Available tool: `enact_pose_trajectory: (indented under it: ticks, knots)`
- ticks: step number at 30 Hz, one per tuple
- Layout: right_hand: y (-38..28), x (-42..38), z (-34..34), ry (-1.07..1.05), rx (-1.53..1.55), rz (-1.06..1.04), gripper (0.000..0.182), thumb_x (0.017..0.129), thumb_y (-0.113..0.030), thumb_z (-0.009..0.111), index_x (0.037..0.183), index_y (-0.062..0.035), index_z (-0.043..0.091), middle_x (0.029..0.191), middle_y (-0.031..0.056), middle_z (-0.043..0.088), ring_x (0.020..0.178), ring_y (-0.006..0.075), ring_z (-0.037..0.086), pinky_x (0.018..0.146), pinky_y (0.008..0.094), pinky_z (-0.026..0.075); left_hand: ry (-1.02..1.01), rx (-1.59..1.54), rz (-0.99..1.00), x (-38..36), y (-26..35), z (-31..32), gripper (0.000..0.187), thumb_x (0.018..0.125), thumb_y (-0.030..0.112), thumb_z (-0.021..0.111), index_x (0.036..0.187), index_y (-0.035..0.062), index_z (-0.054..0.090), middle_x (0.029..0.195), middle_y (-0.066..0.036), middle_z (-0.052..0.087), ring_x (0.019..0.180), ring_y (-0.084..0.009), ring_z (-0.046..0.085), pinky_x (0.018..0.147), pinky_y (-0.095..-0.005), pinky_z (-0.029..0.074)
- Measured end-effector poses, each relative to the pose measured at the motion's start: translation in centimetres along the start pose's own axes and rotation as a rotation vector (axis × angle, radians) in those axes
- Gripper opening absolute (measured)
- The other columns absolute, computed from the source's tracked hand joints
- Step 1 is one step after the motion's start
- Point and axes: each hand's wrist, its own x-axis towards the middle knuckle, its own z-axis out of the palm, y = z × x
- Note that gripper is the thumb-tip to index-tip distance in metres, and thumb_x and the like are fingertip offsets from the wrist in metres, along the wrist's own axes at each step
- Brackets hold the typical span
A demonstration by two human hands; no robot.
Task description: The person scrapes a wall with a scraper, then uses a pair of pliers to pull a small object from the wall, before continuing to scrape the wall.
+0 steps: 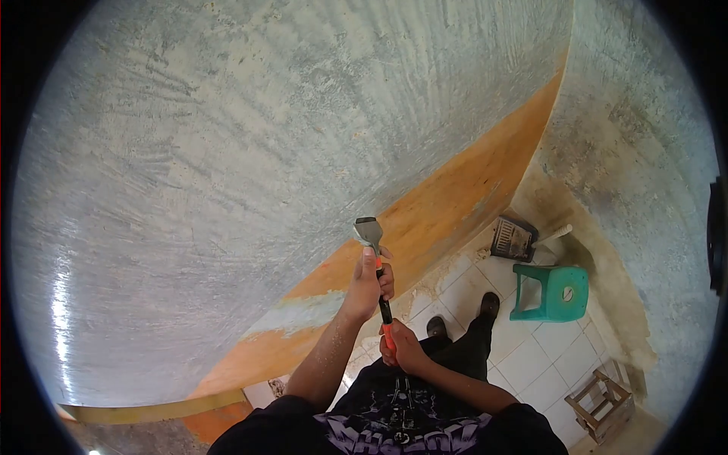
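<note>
A long-handled scraper [369, 230] with a flat grey blade and an orange and black handle points up toward the wall. My left hand [367, 288] is wrapped round the upper handle just below the blade, its thumb laid along the shaft. Lower down, my right hand [402, 349] grips the orange end of the handle close to my chest. The blade overlaps the rough grey wall [250, 152] in this view, near its border with an orange painted band [455, 182]. A pale scraped patch [299, 312] breaks the orange to the left of my left forearm.
A green plastic stool [565, 294] stands on the white tiled floor [542, 345] at right. Behind it, a black dustpan [513, 240] lies by the wall corner. A small wooden stool [600, 406] is at lower right. Crumbs of debris line the wall's foot.
</note>
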Motion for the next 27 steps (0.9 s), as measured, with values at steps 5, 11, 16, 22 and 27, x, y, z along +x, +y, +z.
enact_pose_trajectory:
  ticks: [5,11,16,22,27]
  knots:
    - [-0.4,0.0,1.0,0.020,0.008,0.014,0.041,0.107,-0.045,0.027,0.105,-0.0083,0.044,0.058,0.0027,0.043,0.042,0.0111,0.037,0.042,0.0269,0.034,0.042,0.021,-0.020,0.1,0.3,0.2,0.053,0.101,0.062,0.029,0.105,0.0115,0.044,0.059,0.003,0.029,0.047,-0.0077,0.028,0.045,-0.0265,0.030]
    - [-1.1,-0.1,1.4,0.035,-0.063,0.010,0.046,0.106,-0.051,0.024,0.101,-0.0091,0.044,0.058,0.0021,0.041,0.043,0.0117,0.038,0.044,0.0278,0.036,0.091,0.045,-0.019,0.5,0.0,0.6,0.050,0.102,0.061,0.031,0.104,0.0130,0.045,0.058,0.004,0.030,0.045,-0.0073,0.027,0.044,-0.0256,0.028]
    - [-1.3,-0.2,1.7,0.047,-0.045,0.021,0.048,0.105,-0.053,0.024,0.099,-0.0091,0.044,0.058,0.0018,0.040,0.043,0.0118,0.038,0.044,0.0281,0.037,0.098,0.074,-0.006,0.6,0.0,0.7,0.050,0.102,0.061,0.032,0.103,0.0127,0.045,0.058,0.003,0.030,0.045,-0.0071,0.027,0.044,-0.0257,0.028]
    - [-0.9,-0.1,1.2,0.086,-0.061,0.017,0.044,0.107,-0.045,0.025,0.102,-0.0068,0.044,0.056,0.0033,0.043,0.041,0.0118,0.039,0.042,0.0275,0.037,0.093,-0.023,-0.007,0.5,-0.2,0.7,0.051,0.100,0.062,0.033,0.103,0.0129,0.045,0.057,0.003,0.029,0.044,-0.0071,0.026,0.043,-0.0254,0.027]
    - [-1.0,0.0,1.2,0.122,-0.084,-0.013,0.042,0.107,-0.044,0.026,0.101,-0.0068,0.045,0.056,0.0033,0.043,0.041,0.0118,0.038,0.041,0.0273,0.036,0.086,0.003,-0.001,1.1,-0.3,1.1,0.050,0.100,0.062,0.034,0.102,0.0131,0.044,0.056,0.004,0.028,0.044,-0.0069,0.026,0.043,-0.0252,0.026]
